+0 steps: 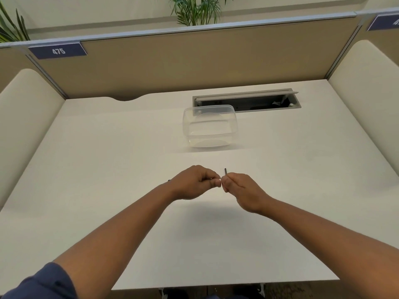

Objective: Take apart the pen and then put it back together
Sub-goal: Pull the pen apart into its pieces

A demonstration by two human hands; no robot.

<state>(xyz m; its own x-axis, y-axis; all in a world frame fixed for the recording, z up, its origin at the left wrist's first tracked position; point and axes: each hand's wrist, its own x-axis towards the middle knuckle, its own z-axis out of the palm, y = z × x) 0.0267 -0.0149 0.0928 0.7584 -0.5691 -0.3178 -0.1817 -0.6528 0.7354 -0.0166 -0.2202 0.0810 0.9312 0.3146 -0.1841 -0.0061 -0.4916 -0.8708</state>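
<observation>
Beyond the two hands a clear plastic container [209,126] stands on the white desk [108,169] with nothing visible inside it, and behind it a cable tray [246,101] in the desk stands open — nothing lies between the hands and the container. The left hand [194,183] and the right hand [244,192] meet fingertip to fingertip above the desk, both pinched narrow. A thin dark pen part [225,171] sticks up from the right fingers — what the left fingers hold I cannot tell.
</observation>
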